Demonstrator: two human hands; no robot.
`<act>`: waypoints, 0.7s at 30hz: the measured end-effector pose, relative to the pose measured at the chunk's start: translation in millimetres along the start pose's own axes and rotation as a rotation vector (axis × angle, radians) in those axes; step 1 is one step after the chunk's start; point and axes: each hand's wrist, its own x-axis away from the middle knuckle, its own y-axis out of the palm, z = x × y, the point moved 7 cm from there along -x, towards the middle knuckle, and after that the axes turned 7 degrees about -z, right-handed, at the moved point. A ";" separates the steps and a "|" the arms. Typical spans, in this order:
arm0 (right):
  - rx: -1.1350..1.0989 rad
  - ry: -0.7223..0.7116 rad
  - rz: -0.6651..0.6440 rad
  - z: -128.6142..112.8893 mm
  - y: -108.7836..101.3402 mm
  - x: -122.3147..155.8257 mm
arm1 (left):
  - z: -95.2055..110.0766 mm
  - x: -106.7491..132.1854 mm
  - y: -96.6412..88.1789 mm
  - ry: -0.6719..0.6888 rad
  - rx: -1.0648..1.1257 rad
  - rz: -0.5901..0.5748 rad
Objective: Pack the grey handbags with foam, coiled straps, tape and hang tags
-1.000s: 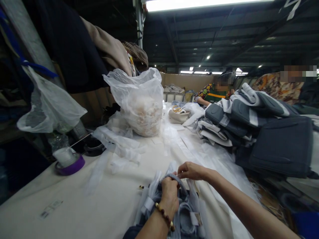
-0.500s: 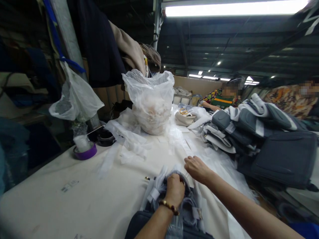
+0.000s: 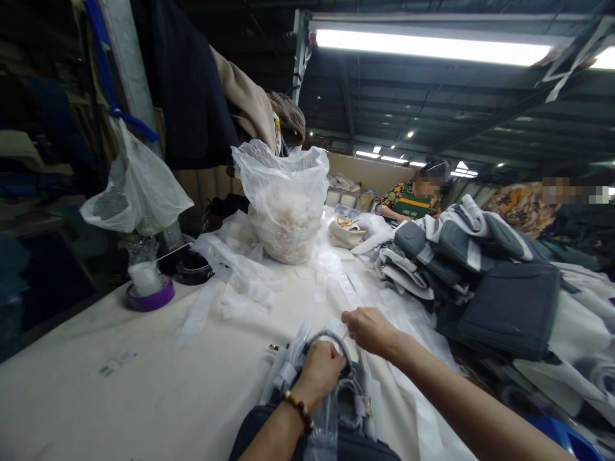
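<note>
My left hand [image 3: 321,372], with a bead bracelet at the wrist, is closed around the grey handle of a dark grey bag [image 3: 331,410] partly wrapped in clear plastic, low at the frame's middle. My right hand [image 3: 369,330] hovers just right of and above that handle, fingers pinched together on something thin that I cannot make out. The bag lies on the white cloth-covered table [image 3: 144,390].
A full clear plastic bag [image 3: 286,205] stands mid-table with loose white plastic strips [image 3: 235,282] around it. A purple tape roll [image 3: 150,296] sits at the left edge. Stacked grey bags [image 3: 480,275] fill the right. Two other people sit at the far end.
My right hand has drifted slightly left and lower toward the handle. My left hand keeps its hold on the handle. The view shifted a little.
</note>
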 end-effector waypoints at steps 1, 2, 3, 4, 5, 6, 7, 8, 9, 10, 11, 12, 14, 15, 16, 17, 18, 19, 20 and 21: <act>-0.067 0.027 0.012 4.2 -1.3 -1.0 | -1.1 -0.6 -0.6 -0.015 0.064 -0.023; -0.140 0.055 0.028 9.6 -2.5 -1.8 | -1.5 -1.2 -1.4 -0.023 0.131 -0.041; -0.218 0.082 0.047 15.6 -3.5 -2.3 | -1.2 -1.7 -2.3 -0.024 0.201 -0.052; -0.299 0.106 0.066 21.8 -4.2 -2.3 | -0.3 -2.1 -3.2 -0.018 0.269 -0.061; -0.386 0.123 0.083 27.6 -4.5 -2.0 | 1.1 -2.4 -3.8 -0.007 0.336 -0.069; -0.480 0.136 0.092 32.5 -3.9 -1.4 | 2.6 -2.6 -4.1 0.008 0.399 -0.076; -0.585 0.142 0.090 36.2 -2.2 -0.3 | 4.0 -2.7 -4.3 0.022 0.459 -0.082; -0.701 0.145 0.074 38.4 1.1 1.2 | 4.8 -2.7 -4.2 0.028 0.515 -0.086; -0.824 0.145 0.042 38.8 5.9 3.3 | 4.7 -2.5 -4.2 0.025 0.565 -0.086; -0.949 0.142 0.001 37.5 11.8 6.1 | 3.9 -2.0 -4.2 0.012 0.607 -0.084; -1.072 0.135 -0.043 34.7 18.3 9.7 | 2.7 -1.3 -4.4 -0.006 0.642 -0.081; -1.188 0.126 -0.079 30.9 24.7 13.9 | 1.4 -0.3 -4.7 -0.023 0.669 -0.081; -1.388 0.103 -0.111 22.8 35.7 23.1 | -0.2 2.1 -6.6 -0.032 0.700 -0.084; -1.466 0.091 -0.103 19.4 40.3 27.4 | -1.0 3.3 -8.4 -0.020 0.700 -0.081; -1.525 0.081 -0.081 16.8 44.4 31.0 | -1.9 4.2 -10.4 0.002 0.686 -0.078; -1.575 0.068 -0.052 14.8 48.3 33.7 | -3.6 4.6 -11.9 0.027 0.656 -0.079; -1.624 0.050 -0.016 13.6 52.0 35.2 | -6.3 4.2 -12.5 0.047 0.613 -0.087; -1.667 0.027 0.022 13.0 55.7 35.3 | -9.8 2.9 -12.2 0.067 0.566 -0.100; -1.701 -0.001 0.061 13.2 59.2 34.2 | -14.4 0.6 -10.7 0.074 0.523 -0.123; -1.722 -0.027 0.100 14.3 62.6 31.9 | -19.4 -2.5 -9.1 0.079 0.500 -0.143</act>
